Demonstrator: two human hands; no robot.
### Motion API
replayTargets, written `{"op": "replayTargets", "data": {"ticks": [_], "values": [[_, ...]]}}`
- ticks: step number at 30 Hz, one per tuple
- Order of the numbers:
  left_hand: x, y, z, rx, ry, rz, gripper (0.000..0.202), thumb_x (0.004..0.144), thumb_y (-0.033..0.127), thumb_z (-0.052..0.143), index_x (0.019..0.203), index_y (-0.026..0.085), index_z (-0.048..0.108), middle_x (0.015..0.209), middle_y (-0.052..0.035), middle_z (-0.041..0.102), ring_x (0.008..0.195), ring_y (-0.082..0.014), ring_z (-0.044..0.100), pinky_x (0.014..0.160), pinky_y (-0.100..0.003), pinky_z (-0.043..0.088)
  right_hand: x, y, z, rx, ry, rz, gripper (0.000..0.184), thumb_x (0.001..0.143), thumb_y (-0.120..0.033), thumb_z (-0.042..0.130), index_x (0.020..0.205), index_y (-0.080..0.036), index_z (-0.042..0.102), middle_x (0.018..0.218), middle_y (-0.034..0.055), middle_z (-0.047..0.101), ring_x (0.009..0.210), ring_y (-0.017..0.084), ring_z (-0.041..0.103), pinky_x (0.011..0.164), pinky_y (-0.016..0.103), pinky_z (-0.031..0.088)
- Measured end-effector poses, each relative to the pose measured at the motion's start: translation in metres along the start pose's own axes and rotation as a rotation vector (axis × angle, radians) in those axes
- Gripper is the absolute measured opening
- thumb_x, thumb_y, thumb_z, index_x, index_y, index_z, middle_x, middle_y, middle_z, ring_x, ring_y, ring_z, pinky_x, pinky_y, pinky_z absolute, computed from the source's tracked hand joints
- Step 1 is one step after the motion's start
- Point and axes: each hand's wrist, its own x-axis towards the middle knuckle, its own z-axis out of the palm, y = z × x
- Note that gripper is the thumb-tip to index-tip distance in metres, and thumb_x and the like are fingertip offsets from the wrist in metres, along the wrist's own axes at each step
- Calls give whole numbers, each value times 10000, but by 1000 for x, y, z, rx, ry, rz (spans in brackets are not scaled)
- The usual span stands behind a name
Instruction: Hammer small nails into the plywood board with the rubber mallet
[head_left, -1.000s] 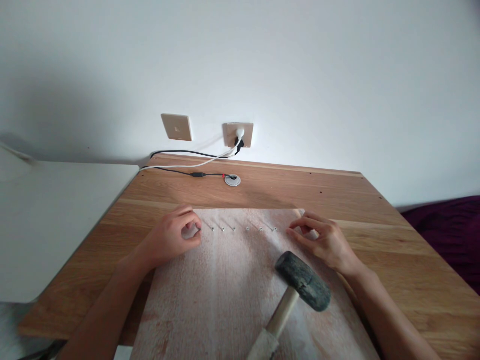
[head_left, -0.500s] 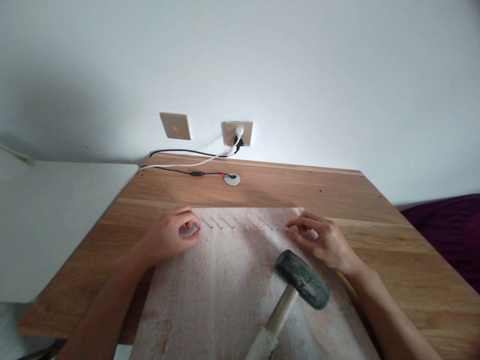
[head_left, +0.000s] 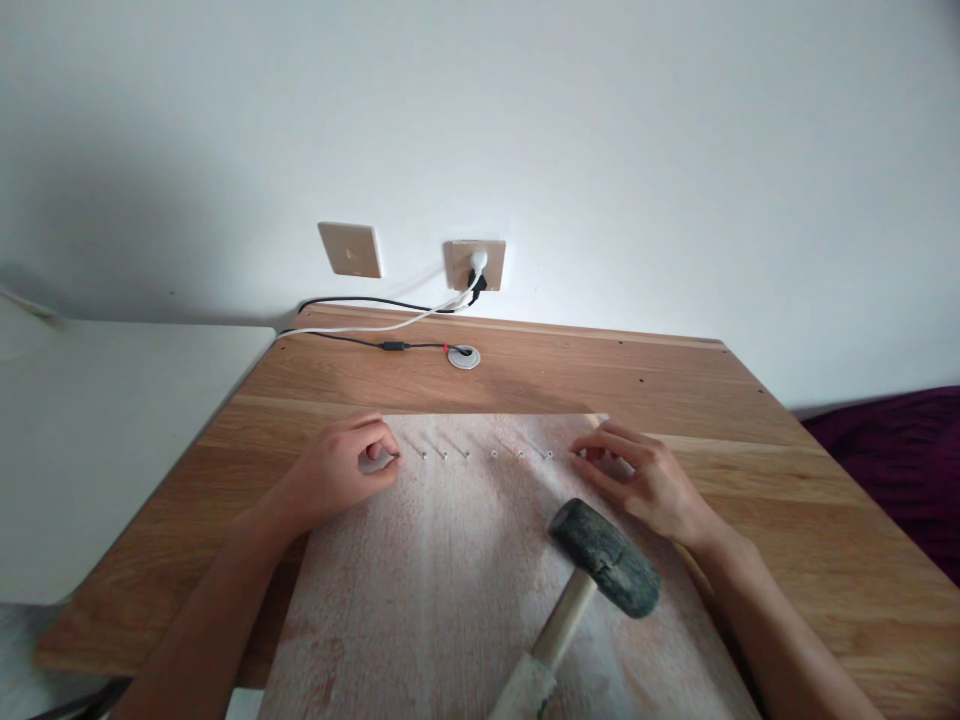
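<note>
A row of several thin silvery nails (head_left: 467, 455) stands in the far part of a pale, wood-grained board (head_left: 390, 600). At the row's left end, my left hand (head_left: 352, 463) is closed in a pinch, thumb against forefinger. My right hand (head_left: 637, 470) pinches the same way at the right end. Only a tiny bit shows at each set of fingertips, in line with the row; it looks like another nail, mostly hidden by the fingers. Nearer to me, a mallet with a black rubber head (head_left: 604, 558) lies on the board, its wooden handle running toward the bottom edge.
The board rests on a wooden table (head_left: 787, 500). Behind it are a round cable grommet (head_left: 464, 357), black and white cables (head_left: 375, 330) and a wall socket (head_left: 457, 265) with plugs. A white surface (head_left: 135, 420) adjoins on the left; dark purple cloth (head_left: 900, 450) lies right.
Almost nothing differs. The fingertips of my right hand have shifted very slightly; both hands stay pinched at the row's ends, and the mallet lies still.
</note>
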Motion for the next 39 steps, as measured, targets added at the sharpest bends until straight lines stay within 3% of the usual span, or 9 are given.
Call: {"op": "replayTargets", "data": {"ticks": [15, 28, 30, 33, 39], "values": [[0, -2, 3, 40, 54, 53, 106, 878, 174, 603, 773, 193, 602, 749, 24, 559, 700, -128, 550, 661, -262, 411, -1, 1, -1, 17, -6, -17, 137, 1020, -220, 615, 1048, -208, 748, 967, 69, 719, 828, 190, 709, 752, 309, 566], [1, 0, 2, 43, 39, 37, 124, 910, 247, 628, 796, 200, 613, 784, 11, 600, 717, -138, 574, 669, -268, 436, 2, -4, -3, 7, 3, 16, 144, 1029, -275, 609, 1015, -207, 736, 896, 64, 705, 769, 190, 688, 719, 314, 567], [0, 0, 2, 19, 16, 38, 41, 895, 232, 634, 880, 204, 659, 838, 1, 641, 742, -143, 594, 688, -268, 453, 2, -4, -2, -3, 3, 16, 141, 1029, -272, 609, 1017, -208, 734, 895, 61, 704, 773, 190, 688, 725, 313, 563], [-2, 1, 2, -15, -14, 31, 123, 857, 172, 612, 952, 207, 682, 891, -6, 692, 764, -146, 615, 711, -270, 467, 2, -3, -2, -7, 3, 21, 142, 1031, -271, 608, 1018, -205, 733, 896, 58, 704, 775, 189, 689, 721, 308, 558], [-2, 1, 3, -38, -16, 22, 172, 823, 104, 555, 896, 208, 670, 855, 5, 709, 778, -149, 627, 733, -276, 467, 1, -2, -2, -13, 0, 13, 154, 1040, -285, 597, 1031, -203, 727, 896, 59, 706, 767, 184, 688, 712, 308, 557]]}}
